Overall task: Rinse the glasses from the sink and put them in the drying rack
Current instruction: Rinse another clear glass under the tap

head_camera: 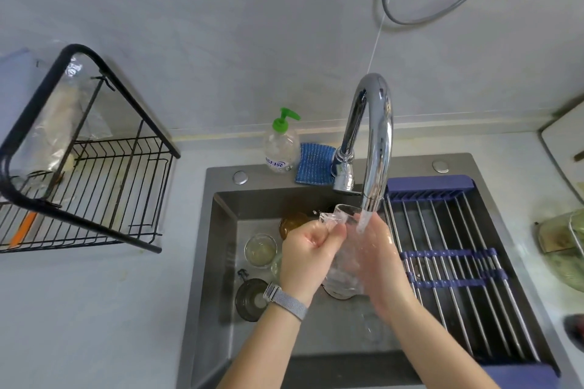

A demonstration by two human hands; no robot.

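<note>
Over the middle of the sink (221, 262), under the running tap (376, 136), both hands hold a clear glass (343, 262), tilted with its mouth toward the back wall. The left hand (305, 249) pinches the rim, fingers curled; the right hand (376, 249) cups the glass's side, its fingers bent around it, water falling onto them. Below, by the sink's left wall, lie a small glass (260, 250), an amber glass (292, 223) and a dark lid (251, 298). A black rack (94, 174) stands at the worktop's left edge.
</note>
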